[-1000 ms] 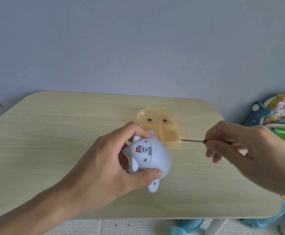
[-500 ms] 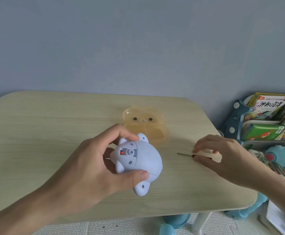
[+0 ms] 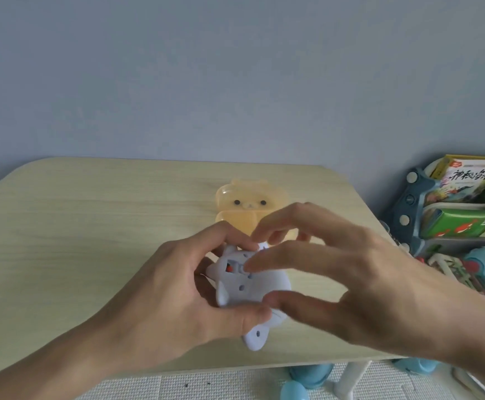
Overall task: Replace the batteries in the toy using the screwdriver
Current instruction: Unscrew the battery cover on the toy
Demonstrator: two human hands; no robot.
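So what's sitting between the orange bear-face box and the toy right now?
In the head view, only fingertips: the left hand gripping the toy and the right hand reaching over it overlap the near edge of the orange box. No bare tabletop shows there.

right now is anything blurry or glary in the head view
Head view: soft, even light, no glare; the right hand is motion-blurred at its fingertips, the pale blue plastic toy in the left hand reads sharper; the wooden table edge bows from wide-angle distortion.
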